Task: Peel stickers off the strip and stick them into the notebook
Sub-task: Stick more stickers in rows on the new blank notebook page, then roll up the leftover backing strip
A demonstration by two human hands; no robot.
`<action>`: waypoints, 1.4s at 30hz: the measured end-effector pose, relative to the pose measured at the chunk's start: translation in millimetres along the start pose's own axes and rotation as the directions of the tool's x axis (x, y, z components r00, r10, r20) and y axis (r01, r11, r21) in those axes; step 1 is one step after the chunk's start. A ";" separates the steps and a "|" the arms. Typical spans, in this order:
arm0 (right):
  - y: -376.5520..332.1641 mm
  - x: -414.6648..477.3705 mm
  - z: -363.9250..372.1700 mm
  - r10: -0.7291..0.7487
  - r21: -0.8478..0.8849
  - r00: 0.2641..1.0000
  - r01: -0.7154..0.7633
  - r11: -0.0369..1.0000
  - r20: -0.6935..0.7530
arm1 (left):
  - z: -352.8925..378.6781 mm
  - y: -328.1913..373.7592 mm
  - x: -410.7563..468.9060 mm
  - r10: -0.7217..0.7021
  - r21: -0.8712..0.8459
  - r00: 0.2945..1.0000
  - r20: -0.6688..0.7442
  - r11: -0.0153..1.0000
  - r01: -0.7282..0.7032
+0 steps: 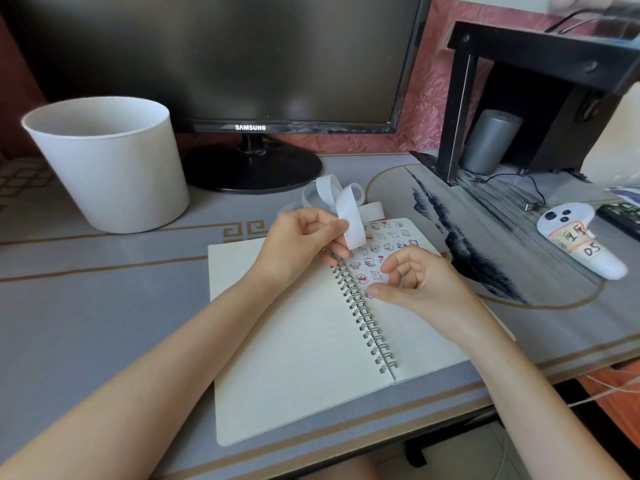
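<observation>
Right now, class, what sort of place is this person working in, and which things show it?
Probably a home desk or study corner: a computer monitor stands at the back, a spiral notebook lies open on the desk mat, and a white bin stands nearby.

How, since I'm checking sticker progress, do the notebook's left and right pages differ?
The left page is bare ruled paper; the right page carries small bear stickers over its upper part. The right hand hides the right page's middle; the left page's middle shows. Both are white, lie flat and meet at the spiral binding.
</observation>
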State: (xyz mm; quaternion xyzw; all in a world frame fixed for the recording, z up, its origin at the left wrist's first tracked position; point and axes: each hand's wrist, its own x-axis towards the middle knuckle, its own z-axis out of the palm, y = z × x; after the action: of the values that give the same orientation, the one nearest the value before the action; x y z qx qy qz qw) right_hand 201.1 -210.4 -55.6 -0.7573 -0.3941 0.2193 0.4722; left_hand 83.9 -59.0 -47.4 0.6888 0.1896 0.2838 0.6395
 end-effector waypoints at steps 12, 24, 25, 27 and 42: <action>-23.9 18.1 -24.9 -0.069 -0.029 0.997 0.068 0.997 -0.031 | 1.3 -0.8 -1.1 0.043 0.126 0.999 -0.006 0.991 -0.042; -48.7 84.3 4.2 -0.223 -0.337 0.964 0.260 0.905 0.145 | -12.5 -5.4 4.4 0.153 0.369 0.966 -0.206 0.927 -0.068; -47.2 87.0 7.3 -0.219 -0.304 0.965 0.253 0.918 0.144 | -13.4 -6.5 4.8 0.153 0.384 0.963 -0.220 0.921 -0.059; -40.8 93.2 12.2 -0.212 -0.253 0.969 0.238 0.938 0.124 | -14.5 -9.4 5.7 0.149 0.403 0.960 -0.238 0.914 -0.042; -59.6 89.7 31.8 -0.351 0.201 0.936 0.339 0.919 0.027 | -25.2 -8.1 14.7 0.255 0.314 0.917 -0.307 0.937 -0.155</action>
State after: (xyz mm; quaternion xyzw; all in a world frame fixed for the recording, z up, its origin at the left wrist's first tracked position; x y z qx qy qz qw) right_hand 208.7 -106.5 -13.6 -0.6194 -0.5128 0.1932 0.5622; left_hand 80.1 -29.5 -52.7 0.7292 0.2627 0.4355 0.4578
